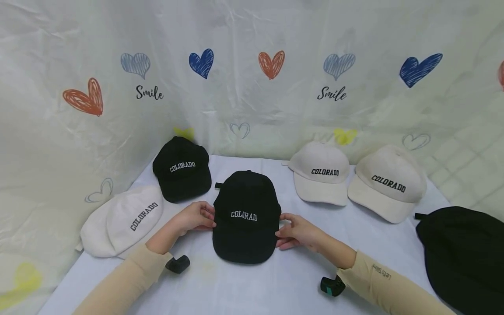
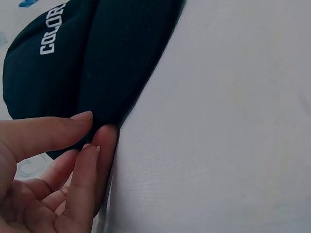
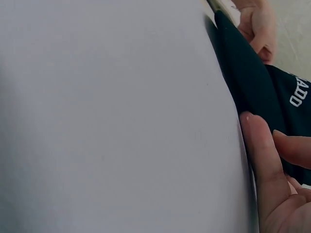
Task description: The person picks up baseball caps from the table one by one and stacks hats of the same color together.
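Note:
A black baseball cap [image 1: 244, 238] with white COLORADO lettering lies at the middle of the table, brim toward me. My left hand [image 1: 198, 216] pinches its left edge where brim meets crown. On the opposite edge, my right hand [image 1: 299, 232] pinches the cap between thumb and fingers. The left wrist view has the left thumb [image 2: 53, 133] on top of the cap's edge with fingers beneath. In the right wrist view, an extended finger [image 3: 262, 150] lies along the brim's underside near the cloth, and the thumb [image 3: 294, 149] is above.
Another black cap [image 1: 187, 181] stands back left, behind a white cap [image 1: 114, 223] lying tilted. Two white caps [image 1: 320, 188] [image 1: 387, 192] sit at the back right. A larger-looking black cap [image 1: 464, 258] is at the right edge. White cloth [image 1: 252, 293] covers the table; a printed curtain [image 1: 240, 100] hangs behind.

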Demonstrator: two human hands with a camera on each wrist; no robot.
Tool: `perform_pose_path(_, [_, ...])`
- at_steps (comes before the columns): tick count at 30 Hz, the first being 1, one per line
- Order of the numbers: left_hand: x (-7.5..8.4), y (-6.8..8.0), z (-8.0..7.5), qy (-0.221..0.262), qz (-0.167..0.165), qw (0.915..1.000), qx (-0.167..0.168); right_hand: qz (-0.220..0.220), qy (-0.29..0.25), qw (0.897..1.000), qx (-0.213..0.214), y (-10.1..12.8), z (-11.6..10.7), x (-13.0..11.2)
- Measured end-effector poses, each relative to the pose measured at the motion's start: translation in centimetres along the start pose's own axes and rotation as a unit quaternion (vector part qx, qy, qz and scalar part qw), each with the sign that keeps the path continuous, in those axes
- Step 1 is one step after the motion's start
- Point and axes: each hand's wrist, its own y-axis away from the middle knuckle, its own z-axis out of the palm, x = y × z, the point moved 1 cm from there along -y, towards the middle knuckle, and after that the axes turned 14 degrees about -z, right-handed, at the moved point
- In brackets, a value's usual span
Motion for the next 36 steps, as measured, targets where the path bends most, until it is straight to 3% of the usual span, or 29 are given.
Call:
perform_pose_path(18, [0.31,-0.10,0.44,-0.021,0.001,0.9998,-0.002,0.014,0.021,1.000,0.018,-0.12,-0.65,-0.15])
perform_pose_path(26, [0.21,-0.19,0.69,-0.023,-0.005,0.9997,-0.005,0.016,0.034,0.999,0.011,0.16,-0.73,-0.15])
perform_pose_path(36, [0.45,0.43,0.17,-0.058,-0.002,0.9982,-0.017,-0.006,0.046,0.999,-0.007,-0.30,-0.77,0.36])
